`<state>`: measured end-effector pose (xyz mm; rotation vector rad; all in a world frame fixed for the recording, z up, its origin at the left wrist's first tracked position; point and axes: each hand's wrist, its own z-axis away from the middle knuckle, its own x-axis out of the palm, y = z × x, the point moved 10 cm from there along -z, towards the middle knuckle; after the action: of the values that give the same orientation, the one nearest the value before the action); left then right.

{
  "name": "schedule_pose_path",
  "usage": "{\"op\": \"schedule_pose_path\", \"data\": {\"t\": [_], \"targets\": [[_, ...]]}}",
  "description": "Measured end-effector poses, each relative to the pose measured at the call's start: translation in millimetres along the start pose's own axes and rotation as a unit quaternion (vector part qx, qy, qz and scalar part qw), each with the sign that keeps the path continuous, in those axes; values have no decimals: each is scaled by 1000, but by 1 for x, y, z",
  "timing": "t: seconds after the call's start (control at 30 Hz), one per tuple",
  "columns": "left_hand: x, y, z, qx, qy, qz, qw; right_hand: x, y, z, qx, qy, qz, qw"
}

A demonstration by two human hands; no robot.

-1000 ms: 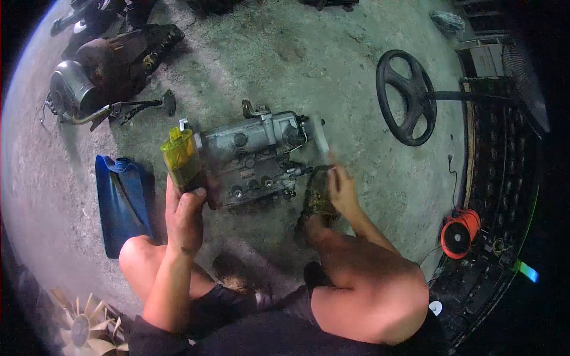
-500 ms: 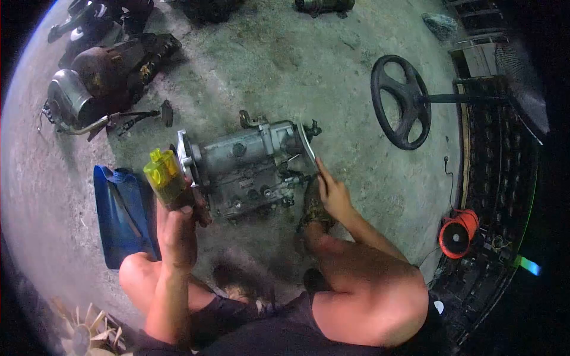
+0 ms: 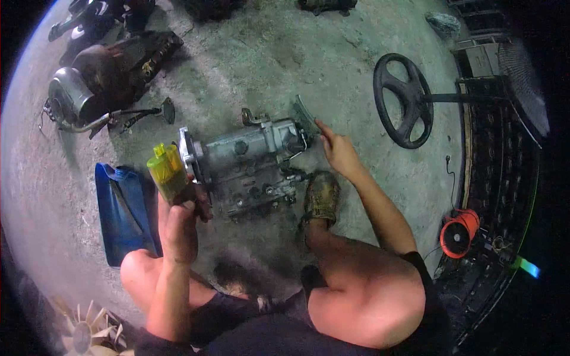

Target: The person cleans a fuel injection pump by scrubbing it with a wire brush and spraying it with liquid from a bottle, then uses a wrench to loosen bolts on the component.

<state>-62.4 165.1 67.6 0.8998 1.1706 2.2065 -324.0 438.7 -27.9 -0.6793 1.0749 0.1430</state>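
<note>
A grey metal part resembling an injection pump [image 3: 237,163] lies on the concrete floor, its flange toward the left. My left hand [image 3: 180,228] is wrapped round a translucent yellow bottle [image 3: 168,175] with dark liquid in it, held upright beside the flange. Past the pump's right end, my right hand [image 3: 341,155] grips a slim, slightly curved brush [image 3: 304,108] with the index finger stretched along it. The brush head points up and away, close over the pump's end fitting. My right boot [image 3: 322,194] stands just below that end.
A blue cut-open container [image 3: 122,219] with a stick inside lies left. Dark engine parts [image 3: 101,71] rest at upper left. A steering wheel [image 3: 404,101] stands right, above an orange round device [image 3: 460,234]. A pale fan [image 3: 83,338] is at lower left.
My right hand has moved up and slightly right, lifting the brush away from the pump's end. My left hand and the bottle have stayed nearly still.
</note>
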Motion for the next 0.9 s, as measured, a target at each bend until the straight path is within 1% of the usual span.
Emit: {"op": "schedule_pose_path", "data": {"t": [0.03,0.1,0.17,0.2,0.23,0.3,0.37,0.4,0.43,0.5,0.57,0.63,0.7,0.73,0.77,0.8,0.87,0.9], "targets": [[3,5,-3,9,-13,-8,1000,-16,-7,4,5,31,-32,999],[3,8,3,16,-27,-21,999,-36,-19,39,18,75,-97,992],[-7,7,6,12,1,-7,1000,-19,-1,72,51,20,-83,995],[-12,7,5,14,16,0,1000,-9,9,77,65,-6,-76,995],[-18,6,6,8,29,9,1000,-1,11,71,30,12,-107,994],[-16,7,4,16,16,18,1000,15,15,65,-35,41,-172,984],[-11,7,3,18,8,15,1000,18,19,37,-12,-28,-134,990],[-8,6,3,16,7,11,1000,19,22,32,0,-61,-115,992],[-5,5,4,14,8,7,1000,16,22,39,-4,-72,-111,991],[-7,5,4,16,16,2,1000,5,22,43,-23,-81,-103,991],[-12,10,4,25,17,10,1000,-3,14,45,-96,-29,-103,990],[-17,13,4,39,8,36,999,-5,2,30,-116,-40,-79,989],[-14,12,4,41,0,34,999,-6,-19,3,-73,-120,-35,990],[-12,14,2,52,-6,36,998,-7,-22,0,-96,-112,-38,988],[-16,7,2,35,-18,29,999,-8,-25,-3,-120,-105,-41,986],[-23,6,6,30,1,25,999,-9,-28,-3,-142,-98,-44,984],[-37,8,10,26,35,20,999,-21,-19,18,-66,-127,28,989],[-36,17,13,36,13,32,999,-24,-12,30,-29,-143,65,987]]}}
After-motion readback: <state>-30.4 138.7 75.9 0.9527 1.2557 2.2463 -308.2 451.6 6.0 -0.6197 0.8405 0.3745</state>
